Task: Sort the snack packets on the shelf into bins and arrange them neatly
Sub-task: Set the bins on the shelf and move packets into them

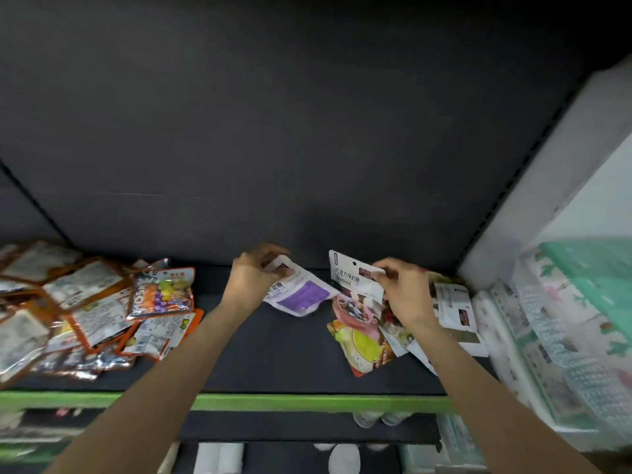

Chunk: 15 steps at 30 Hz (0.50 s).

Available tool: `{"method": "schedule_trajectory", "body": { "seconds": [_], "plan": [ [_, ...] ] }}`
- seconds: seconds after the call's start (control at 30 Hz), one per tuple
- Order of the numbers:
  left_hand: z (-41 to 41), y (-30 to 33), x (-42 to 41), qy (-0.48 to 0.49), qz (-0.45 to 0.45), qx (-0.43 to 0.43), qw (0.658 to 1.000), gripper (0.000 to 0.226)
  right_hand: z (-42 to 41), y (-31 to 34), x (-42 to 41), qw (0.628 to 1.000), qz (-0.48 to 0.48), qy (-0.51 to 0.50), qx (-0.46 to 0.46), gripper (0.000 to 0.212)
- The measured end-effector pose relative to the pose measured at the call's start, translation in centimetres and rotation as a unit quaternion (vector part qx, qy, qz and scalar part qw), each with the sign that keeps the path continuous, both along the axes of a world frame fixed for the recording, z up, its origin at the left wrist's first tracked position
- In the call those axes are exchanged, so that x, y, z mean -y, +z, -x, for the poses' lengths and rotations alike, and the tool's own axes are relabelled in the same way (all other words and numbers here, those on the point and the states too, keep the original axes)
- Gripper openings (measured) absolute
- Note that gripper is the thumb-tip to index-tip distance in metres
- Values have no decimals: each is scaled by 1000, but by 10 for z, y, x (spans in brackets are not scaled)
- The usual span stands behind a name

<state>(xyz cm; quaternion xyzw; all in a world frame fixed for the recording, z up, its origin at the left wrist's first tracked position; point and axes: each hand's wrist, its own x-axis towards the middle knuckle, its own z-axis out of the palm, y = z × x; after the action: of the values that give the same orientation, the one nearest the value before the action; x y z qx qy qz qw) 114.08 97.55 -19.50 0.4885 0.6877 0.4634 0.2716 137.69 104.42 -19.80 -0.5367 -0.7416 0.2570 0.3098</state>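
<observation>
My left hand (254, 275) pinches the top of a white packet with a purple panel (301, 294), held just above the dark shelf (260, 340). My right hand (402, 290) grips a white packet with black printed text (352, 273) by its upper right corner. Under and beside that hand lies a small heap of colourful snack packets (362, 340). A white packet with a dark label (458, 309) lies to the right of the heap.
A large pile of orange-edged snack packets (78, 309) covers the shelf's left end. The shelf has a green front edge (307, 401). Pale packaged goods (547, 336) stand at the right. A lower shelf (307, 436) with white items shows below.
</observation>
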Motion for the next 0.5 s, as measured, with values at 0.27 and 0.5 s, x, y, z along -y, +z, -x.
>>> {"method": "schedule_trajectory", "body": {
  "seconds": [0.27,0.5],
  "plan": [
    [84,38,74,44,-39,-139,989,8,93,36,35,994,-59,89,-3,15],
    [178,59,177,103,-81,-167,977,12,220,57,105,982,-82,172,-20,11]
  ]
}}
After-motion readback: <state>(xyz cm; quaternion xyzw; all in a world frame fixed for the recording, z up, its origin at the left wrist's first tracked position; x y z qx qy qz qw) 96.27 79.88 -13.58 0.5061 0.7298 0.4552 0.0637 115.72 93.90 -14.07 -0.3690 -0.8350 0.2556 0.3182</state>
